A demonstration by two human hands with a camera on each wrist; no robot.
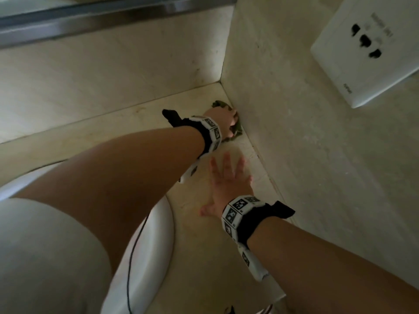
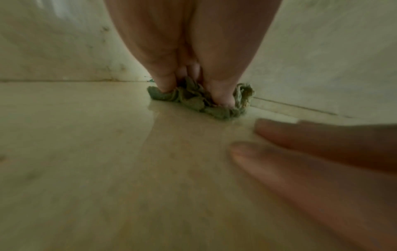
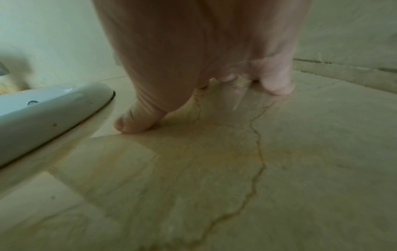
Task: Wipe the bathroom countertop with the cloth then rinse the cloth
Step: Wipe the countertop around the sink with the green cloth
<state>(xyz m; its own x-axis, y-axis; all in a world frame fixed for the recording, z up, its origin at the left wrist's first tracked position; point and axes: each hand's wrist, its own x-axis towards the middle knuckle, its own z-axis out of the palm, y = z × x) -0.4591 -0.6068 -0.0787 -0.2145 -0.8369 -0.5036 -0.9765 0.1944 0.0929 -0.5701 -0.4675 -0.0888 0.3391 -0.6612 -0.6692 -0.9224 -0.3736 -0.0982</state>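
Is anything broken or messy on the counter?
Yes. A thin, wiggly brown line, like a crack or a vein, runs across the countertop near the right hand, with a yellowish stain beside it. Dark specks dot the wall near the corner, where the left hand presses the cloth.

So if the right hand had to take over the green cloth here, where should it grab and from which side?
Probably the bunched near edge of the cloth, coming from the open countertop side, since the side wall blocks the far side. The left hand covers its top. The right hand lies flat, just short of it.
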